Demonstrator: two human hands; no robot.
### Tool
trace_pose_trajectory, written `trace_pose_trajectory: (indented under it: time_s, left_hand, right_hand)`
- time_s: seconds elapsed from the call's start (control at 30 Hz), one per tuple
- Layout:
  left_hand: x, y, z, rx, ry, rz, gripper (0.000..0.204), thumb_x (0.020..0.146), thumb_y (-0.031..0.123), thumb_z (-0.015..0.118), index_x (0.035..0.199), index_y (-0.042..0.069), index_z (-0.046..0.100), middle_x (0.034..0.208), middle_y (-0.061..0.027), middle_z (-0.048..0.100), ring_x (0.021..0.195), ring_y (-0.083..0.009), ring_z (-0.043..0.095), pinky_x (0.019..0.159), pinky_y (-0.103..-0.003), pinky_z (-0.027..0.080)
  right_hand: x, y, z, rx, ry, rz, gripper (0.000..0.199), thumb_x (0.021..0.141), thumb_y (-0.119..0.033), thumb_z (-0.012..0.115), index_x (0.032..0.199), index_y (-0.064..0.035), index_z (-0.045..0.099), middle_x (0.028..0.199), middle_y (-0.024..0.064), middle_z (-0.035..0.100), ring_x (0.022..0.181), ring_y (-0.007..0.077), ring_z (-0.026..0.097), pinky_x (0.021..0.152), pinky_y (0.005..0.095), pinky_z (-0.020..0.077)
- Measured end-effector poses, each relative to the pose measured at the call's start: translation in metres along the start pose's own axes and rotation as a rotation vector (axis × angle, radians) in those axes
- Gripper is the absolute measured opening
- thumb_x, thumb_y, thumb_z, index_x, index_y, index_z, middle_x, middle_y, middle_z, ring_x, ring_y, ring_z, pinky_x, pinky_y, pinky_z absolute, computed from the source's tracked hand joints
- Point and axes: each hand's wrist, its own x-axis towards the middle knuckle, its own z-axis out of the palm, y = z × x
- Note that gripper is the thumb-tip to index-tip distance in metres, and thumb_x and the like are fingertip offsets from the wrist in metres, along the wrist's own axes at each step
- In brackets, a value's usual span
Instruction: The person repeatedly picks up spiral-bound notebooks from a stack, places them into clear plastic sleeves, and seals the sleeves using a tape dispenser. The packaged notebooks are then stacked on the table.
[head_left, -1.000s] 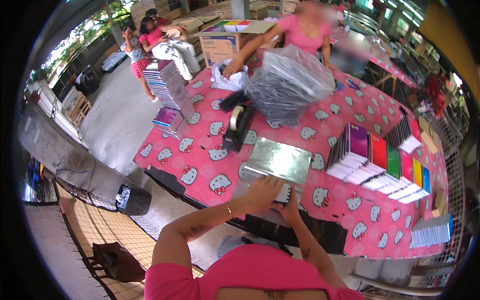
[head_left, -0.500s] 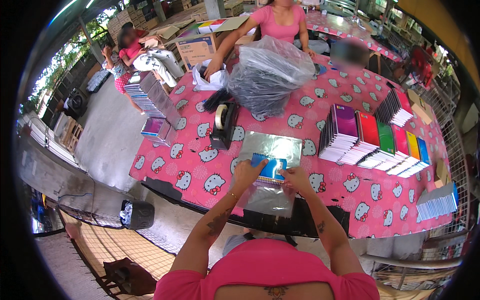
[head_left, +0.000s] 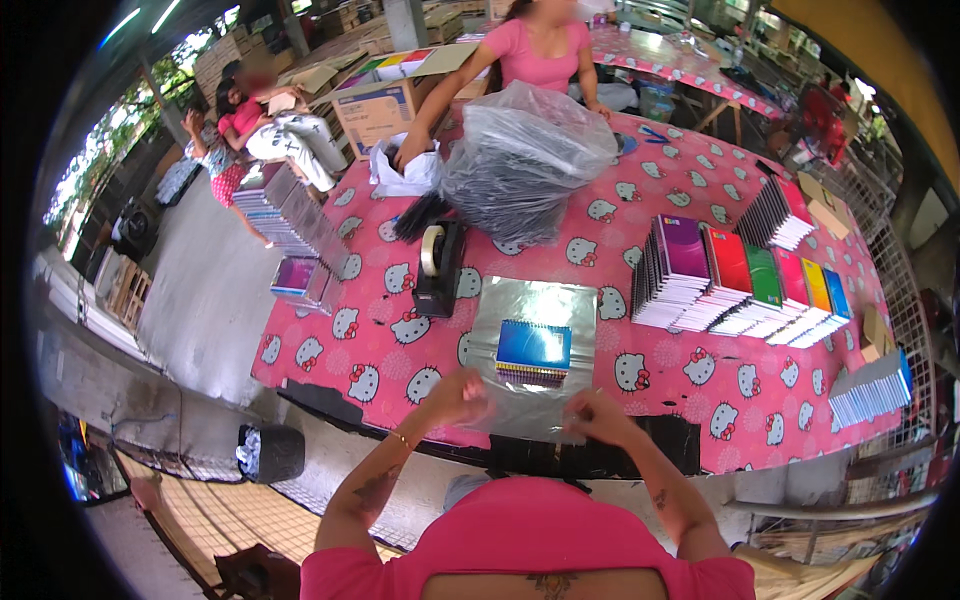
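Observation:
A stack of spiral notebooks (head_left: 534, 348) with a blue cover on top lies on a shiny clear plastic sheet (head_left: 545, 298). Below its left corner, my left hand (head_left: 464, 399) hovers at the sheet's left edge, its fingers smeared by motion. At the sheet's near right edge is my right hand (head_left: 600, 416), fingers bent together; whether they pinch the plastic is unclear. Neither hand touches the notebooks. A black tape dispenser (head_left: 440, 270) with a roll of tape stands left of the sheet.
Rows of colored notebooks (head_left: 685, 250) stand at right, with another stack (head_left: 875, 392) by the edge. Wrapped stacks (head_left: 300, 280) stand at left. A large plastic bag (head_left: 530, 160) fills the back middle. Across the pink table (head_left: 660, 400), a co-worker's hand (head_left: 412, 150) reaches into a white bag.
Both my hands have let go of the notebook stack and drawn back toward me, to the near part of the plastic sheet. The stack stays on the sheet. My view has shifted slightly.

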Motion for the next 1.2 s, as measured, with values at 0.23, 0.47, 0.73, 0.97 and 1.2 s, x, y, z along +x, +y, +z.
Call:
trace_pose_trajectory:
  time_s: [0.23, 0.47, 0.73, 0.97, 1.2]
  left_hand:
    - [-0.007, -0.019, -0.005, -0.09, -0.237, 0.241, 0.019, 0.082, 0.02, 0.076, 0.097, 0.011, 0.071, 0.086, -0.01, 0.069, 0.08, -0.0315, 0.067, 0.071, -0.042, 0.053]
    - [-0.004, -0.014, -0.003, 0.096, -0.195, 0.434, 0.021, 0.081, 0.018, 0.076, 0.101, 0.013, 0.071, 0.084, -0.0064, 0.069, 0.079, -0.0278, 0.066, 0.069, -0.039, 0.053]
    - [-0.013, 0.003, -0.008, 0.175, -0.189, 0.367, 0.023, 0.084, 0.027, 0.072, 0.104, 0.015, 0.07, 0.089, -0.0057, 0.068, 0.086, -0.0284, 0.066, 0.072, -0.042, 0.052]
    - [-0.001, -0.001, -0.027, 0.026, -0.078, 0.277, 0.014, 0.083, 0.012, 0.072, 0.097, 0.008, 0.072, 0.083, -0.0093, 0.069, 0.076, -0.0237, 0.068, 0.069, -0.039, 0.054]
    - [0.07, -0.053, -0.028, -0.467, -0.08, -0.053, 0.016, 0.091, 0.011, 0.062, 0.098, 0.0, 0.071, 0.086, -0.0046, 0.071, 0.08, -0.0124, 0.065, 0.075, -0.028, 0.051]
  right_hand:
    - [0.017, 0.031, 0.021, -0.3, 0.125, -0.191, 0.017, 0.088, -0.015, 0.067, 0.105, -0.0099, 0.069, 0.088, 0.0084, 0.072, 0.083, 0.0279, 0.07, 0.074, 0.0398, 0.0525]
    - [0.012, 0.0, 0.015, -0.287, 0.111, -0.214, 0.017, 0.091, -0.025, 0.066, 0.102, -0.0124, 0.069, 0.086, 0.0071, 0.071, 0.08, 0.0279, 0.069, 0.07, 0.0409, 0.0528]
    - [0.018, -0.003, 0.014, -0.368, -0.007, -0.052, 0.018, 0.09, -0.029, 0.066, 0.099, -0.0132, 0.065, 0.089, 0.0071, 0.067, 0.081, 0.0288, 0.068, 0.069, 0.0438, 0.0518]
    - [0.023, -0.025, 0.017, -0.297, 0.211, -0.201, 0.022, 0.094, -0.022, 0.062, 0.107, -0.0038, 0.062, 0.089, 0.0139, 0.068, 0.086, 0.0261, 0.069, 0.073, 0.0398, 0.0524]
    - [0.045, -0.012, 0.0, -0.444, 0.651, -0.119, 0.029, 0.089, -0.019, 0.065, 0.115, -0.0068, 0.067, 0.11, 0.0109, 0.066, 0.104, 0.029, 0.062, 0.09, 0.0428, 0.0487]
